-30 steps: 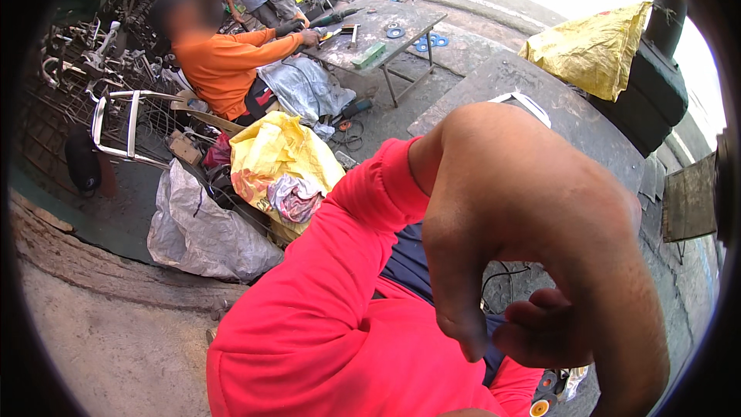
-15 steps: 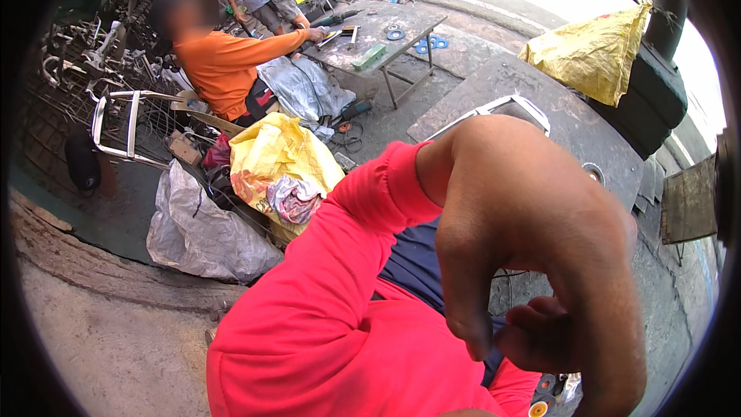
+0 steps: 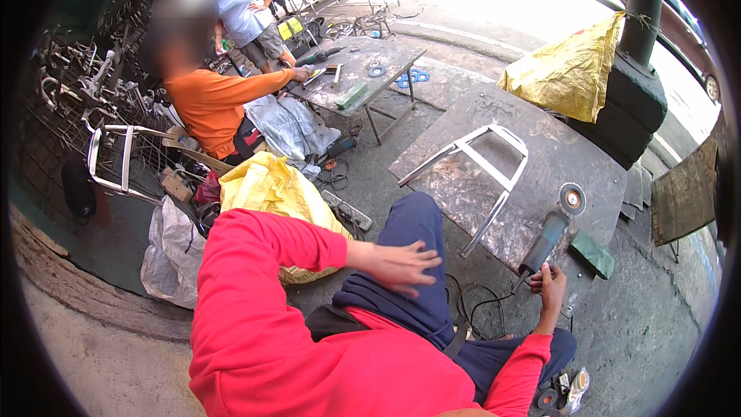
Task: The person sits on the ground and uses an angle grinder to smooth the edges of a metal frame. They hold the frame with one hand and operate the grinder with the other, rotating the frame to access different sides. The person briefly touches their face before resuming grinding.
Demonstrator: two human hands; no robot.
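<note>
My left hand (image 3: pixel 401 266) hovers over or rests on my dark blue trouser leg (image 3: pixel 413 232), fingers spread and holding nothing. My right hand (image 3: pixel 549 287) is low on the right with bent fingers, beside the rear end and cord of an angle grinder (image 3: pixel 544 241); what its fingers pinch is too small to make out. The grinder lies along the edge of a dark metal sheet (image 3: pixel 463 193), its round disc (image 3: pixel 572 198) pointing away. A white tubular metal frame (image 3: pixel 500 177) lies on that sheet. To the right of the grinder sits a green block-shaped object (image 3: pixel 593 255).
A black cord (image 3: pixel 482 301) loops by my knee. Yellow (image 3: pixel 266 185) and white sacks (image 3: pixel 174 251) lie left, near a power strip (image 3: pixel 347 210). A person in orange (image 3: pixel 204 104) works at a low table (image 3: pixel 363 69). A yellow sack (image 3: pixel 567 69) hangs far right.
My left hand has moved from close in front of the view down and left to my leg. The grinder, white frame and my right hand now show, and the view has shifted slightly.
</note>
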